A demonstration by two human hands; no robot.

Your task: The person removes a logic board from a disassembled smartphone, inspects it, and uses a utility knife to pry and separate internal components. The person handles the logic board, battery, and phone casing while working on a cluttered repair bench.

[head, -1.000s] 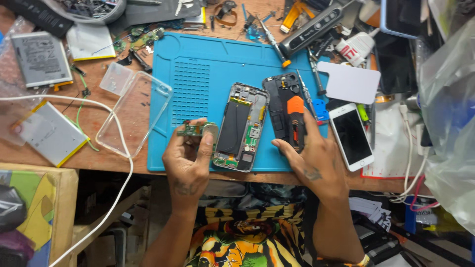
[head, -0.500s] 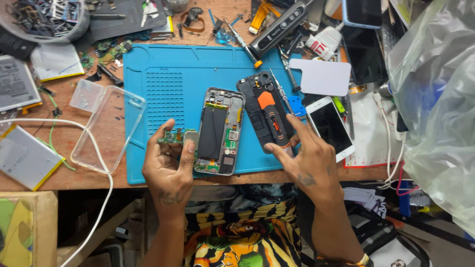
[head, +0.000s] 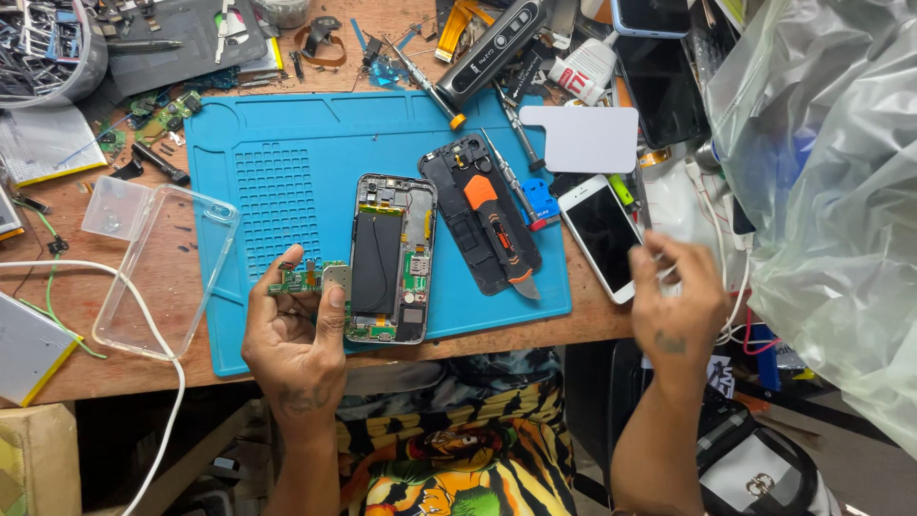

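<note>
My left hand point(head: 296, 334) pinches a small green circuit board point(head: 308, 278) at the front edge of the blue work mat point(head: 287, 162). Right beside it lies an opened phone point(head: 390, 258) with its black battery and inner parts exposed. Further right on the mat is a black back cover point(head: 478, 215) with an orange-handled knife point(head: 499, 229) on it. My right hand point(head: 673, 296) hovers blurred off the mat's right side, next to a white phone point(head: 600, 234) with a dark screen. Whether that hand holds anything cannot be told.
A clear phone case point(head: 162, 272) and a white cable point(head: 115, 296) lie left of the mat. Screwdrivers point(head: 516, 167), a white card point(head: 581, 139), a glue tube point(head: 585, 67) and loose parts crowd the back. A big plastic bag point(head: 831, 191) fills the right.
My right hand has left the orange-handled knife on the back cover and moved right, past the white phone. My left hand still holds the circuit board.
</note>
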